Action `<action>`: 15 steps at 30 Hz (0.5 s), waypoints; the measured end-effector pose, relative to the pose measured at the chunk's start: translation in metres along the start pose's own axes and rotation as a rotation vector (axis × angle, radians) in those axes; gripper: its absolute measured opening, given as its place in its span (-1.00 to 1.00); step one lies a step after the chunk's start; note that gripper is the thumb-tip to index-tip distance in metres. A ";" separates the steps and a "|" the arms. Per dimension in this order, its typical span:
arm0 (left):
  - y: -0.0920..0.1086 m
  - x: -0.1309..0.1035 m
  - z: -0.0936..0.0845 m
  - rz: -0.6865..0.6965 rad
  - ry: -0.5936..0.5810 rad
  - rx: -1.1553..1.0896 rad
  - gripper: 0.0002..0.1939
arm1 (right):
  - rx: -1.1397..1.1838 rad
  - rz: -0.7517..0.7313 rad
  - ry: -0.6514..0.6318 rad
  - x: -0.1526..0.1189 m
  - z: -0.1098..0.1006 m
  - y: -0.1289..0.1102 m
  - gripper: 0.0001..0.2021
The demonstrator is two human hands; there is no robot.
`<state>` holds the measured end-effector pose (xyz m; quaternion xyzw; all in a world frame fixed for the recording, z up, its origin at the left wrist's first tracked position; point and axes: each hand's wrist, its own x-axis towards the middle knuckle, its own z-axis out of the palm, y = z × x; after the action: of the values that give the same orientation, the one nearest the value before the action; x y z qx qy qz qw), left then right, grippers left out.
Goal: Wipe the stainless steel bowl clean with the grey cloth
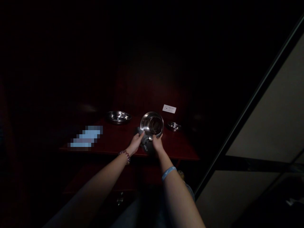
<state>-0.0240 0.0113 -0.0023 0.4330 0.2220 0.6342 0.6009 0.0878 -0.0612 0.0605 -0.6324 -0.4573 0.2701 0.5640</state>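
Observation:
A shiny metal bowl [152, 124] is tilted with its inside toward me, held above a dark red shelf [114, 139]. My left hand [135, 143], a beaded bracelet at its wrist, is closed on the bowl's lower left edge with a dark grey cloth [146, 144]. The cloth hangs bunched under the bowl, between the two hands. My right hand [157, 142] grips the lower right rim, thumb at the edge; a light blue band circles that forearm.
A wide metal bowl [118, 117] sits at the shelf's back left, and a smaller one [174, 126] to the right. A white socket plate [169, 109] is on the back wall. A blurred-out bluish patch [86, 137] lies left. A dark diagonal frame [251, 103] bounds the right side.

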 end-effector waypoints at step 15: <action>0.007 -0.008 0.011 0.130 0.172 0.002 -0.78 | -0.694 -0.198 0.124 -0.006 -0.086 -0.027 -0.54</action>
<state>-0.0203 -0.0005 0.0066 0.3912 0.2447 0.7064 0.5367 0.1512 -0.1085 0.1042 -0.7538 -0.5458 0.0039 0.3658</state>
